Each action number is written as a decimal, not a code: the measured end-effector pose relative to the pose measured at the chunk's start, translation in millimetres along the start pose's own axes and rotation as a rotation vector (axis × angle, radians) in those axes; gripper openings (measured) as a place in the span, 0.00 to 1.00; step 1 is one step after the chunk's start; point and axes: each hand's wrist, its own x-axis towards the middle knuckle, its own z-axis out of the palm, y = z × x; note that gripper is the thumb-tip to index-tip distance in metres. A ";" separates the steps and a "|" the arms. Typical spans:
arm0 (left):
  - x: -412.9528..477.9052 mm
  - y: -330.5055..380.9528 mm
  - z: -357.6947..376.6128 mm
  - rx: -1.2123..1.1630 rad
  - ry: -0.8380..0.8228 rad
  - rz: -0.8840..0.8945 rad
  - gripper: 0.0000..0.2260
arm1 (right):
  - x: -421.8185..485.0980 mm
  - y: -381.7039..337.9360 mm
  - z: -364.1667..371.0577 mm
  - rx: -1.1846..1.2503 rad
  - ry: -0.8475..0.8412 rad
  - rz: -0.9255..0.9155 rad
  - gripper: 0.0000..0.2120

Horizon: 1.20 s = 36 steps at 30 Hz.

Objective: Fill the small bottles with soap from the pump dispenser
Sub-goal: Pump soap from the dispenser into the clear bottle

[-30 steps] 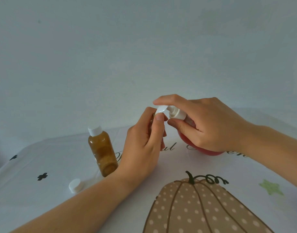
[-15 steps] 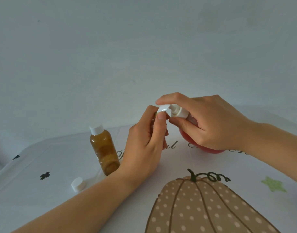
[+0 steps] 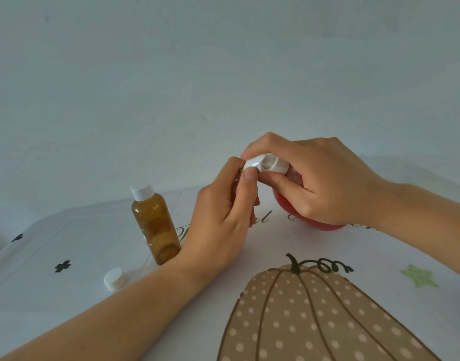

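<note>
Head view: 1 loose white cap (image 3: pixel 113 278) lies nearest, with 1 capped amber bottle (image 3: pixel 156 225) upright behind it. My left hand (image 3: pixel 223 217) curls round a mostly hidden small bottle (image 3: pixel 240 170) at the nozzle. My right hand (image 3: pixel 314 183) clasps the red pump dispenser (image 3: pixel 271 164) at its head.

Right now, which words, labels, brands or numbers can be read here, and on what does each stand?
"al": end of a black script word on the tablecloth; the left hand hides its start.
Script fragments beside the amber bottle and past the right hand: too cut off to read.
Amber bottle, loose cap, pump dispenser: no label shows.
</note>
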 end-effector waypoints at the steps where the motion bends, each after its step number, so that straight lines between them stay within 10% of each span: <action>1: 0.0 -0.1 -0.2 -0.005 0.007 0.001 0.16 | 0.1 -0.6 0.1 0.002 -0.001 -0.003 0.12; 36: 0.8 1.0 0.8 -0.028 0.001 0.017 0.16 | -0.6 -1.3 0.0 -0.023 0.015 0.016 0.12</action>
